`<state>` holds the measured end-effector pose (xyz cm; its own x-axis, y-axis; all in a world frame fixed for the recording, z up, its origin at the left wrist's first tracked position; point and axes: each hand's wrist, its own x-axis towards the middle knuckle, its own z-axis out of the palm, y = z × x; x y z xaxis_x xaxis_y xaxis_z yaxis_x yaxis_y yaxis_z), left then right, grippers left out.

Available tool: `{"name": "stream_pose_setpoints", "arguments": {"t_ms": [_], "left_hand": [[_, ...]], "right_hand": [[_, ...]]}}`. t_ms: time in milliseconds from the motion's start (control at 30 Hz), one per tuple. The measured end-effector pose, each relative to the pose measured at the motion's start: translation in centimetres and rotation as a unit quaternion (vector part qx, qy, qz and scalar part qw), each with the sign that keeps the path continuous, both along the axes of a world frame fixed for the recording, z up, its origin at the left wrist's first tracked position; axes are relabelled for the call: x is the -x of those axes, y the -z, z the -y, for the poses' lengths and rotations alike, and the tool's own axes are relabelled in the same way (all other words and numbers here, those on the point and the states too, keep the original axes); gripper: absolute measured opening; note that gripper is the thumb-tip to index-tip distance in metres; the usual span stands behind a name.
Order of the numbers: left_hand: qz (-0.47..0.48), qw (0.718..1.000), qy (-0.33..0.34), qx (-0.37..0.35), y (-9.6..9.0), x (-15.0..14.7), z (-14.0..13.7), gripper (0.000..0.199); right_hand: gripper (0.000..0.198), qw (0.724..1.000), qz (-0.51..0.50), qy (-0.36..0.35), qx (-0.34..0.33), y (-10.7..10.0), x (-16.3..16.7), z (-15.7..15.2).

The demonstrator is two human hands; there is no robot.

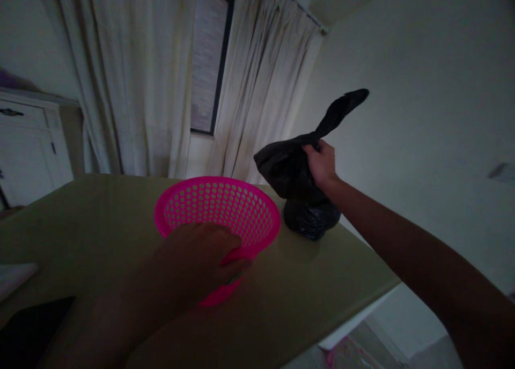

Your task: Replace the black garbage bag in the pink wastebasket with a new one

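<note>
A bright pink perforated plastic basket stands on the olive-green table. My left hand grips its near rim, fingers curled over the edge. To its right a black plastic bag rests on the table near the far right edge. My right hand clutches the bag's gathered neck, and a loose black tail sticks up and to the right above the fist.
The table's right edge drops off close to the bag. Cream curtains and a dark-framed window hang behind. A white cabinet stands at left. A dark flat object lies at the near left.
</note>
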<state>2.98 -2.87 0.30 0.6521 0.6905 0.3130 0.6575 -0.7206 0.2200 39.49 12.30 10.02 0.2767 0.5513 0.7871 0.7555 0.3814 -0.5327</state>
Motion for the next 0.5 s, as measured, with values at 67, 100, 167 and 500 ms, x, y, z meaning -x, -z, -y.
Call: {"name": "stream_pose_setpoints", "arguments": {"t_ms": [67, 100, 167, 500], "left_hand": [[0.011, 1.0, 0.011, -0.005, 0.2, 0.2, -0.1, 0.028], [0.014, 1.0, 0.016, -0.007, 0.3, 0.3, -0.1, 0.028], [0.015, 1.0, 0.019, -0.009, 0.3, 0.4, -0.1, 0.029], [0.01, 0.999, 0.031, 0.023, -0.1, 0.3, 0.0, 0.038]], "right_hand": [[0.038, 0.999, 0.02, 0.013, 0.03, 4.1, 0.0, 0.4], [0.035, 0.998, 0.029, 0.025, 0.045, 6.3, -0.1, 0.7], [0.03, 0.993, 0.038, 0.059, 0.094, 10.8, -0.7, 1.4], [0.051, 0.904, 0.332, -0.101, 0.251, 17.6, -7.6, 4.9]]}}
